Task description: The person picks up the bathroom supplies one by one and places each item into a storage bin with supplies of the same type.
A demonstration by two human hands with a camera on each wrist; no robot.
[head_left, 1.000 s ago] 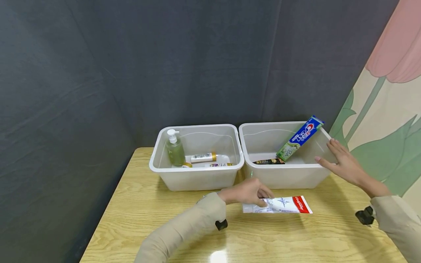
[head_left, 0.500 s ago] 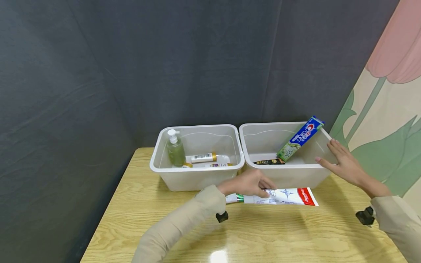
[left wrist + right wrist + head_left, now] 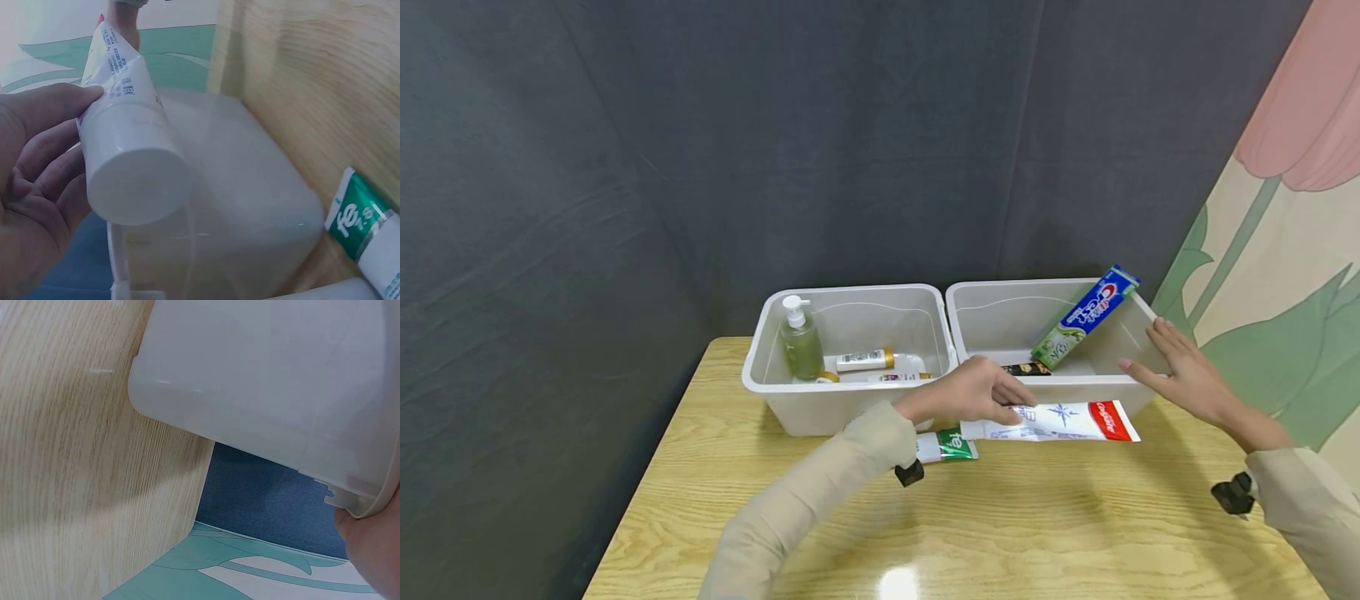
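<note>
My left hand (image 3: pixel 973 389) pinches a white Colgate toothpaste tube (image 3: pixel 1045 422) with a red end. The tube is held level in front of the right bin (image 3: pixel 1075 392); the left wrist view shows its broad cap (image 3: pixel 137 187) close up. Beneath the left hand lies a green and white tube (image 3: pixel 957 444) on the table, partly hidden by the wrist. My right hand (image 3: pixel 1187 375) rests on the right bin's front right corner, fingers spread along the rim. In that bin, a blue and green Crest toothpaste box (image 3: pixel 1085 317) leans beside a black tube or box (image 3: pixel 1028 368).
The left bin (image 3: pixel 850 408) stands right beside the other bin and holds a green pump bottle (image 3: pixel 802 346), a white tube with a gold cap (image 3: pixel 865 360) and other small tubes. A dark curtain (image 3: pixel 865 150) hangs behind the wooden table (image 3: pixel 1015 525).
My left hand has raised the Colgate tube and moved it slightly right, towards the right bin, uncovering more of the green and white tube. My right hand has stayed at the bin's corner.
</note>
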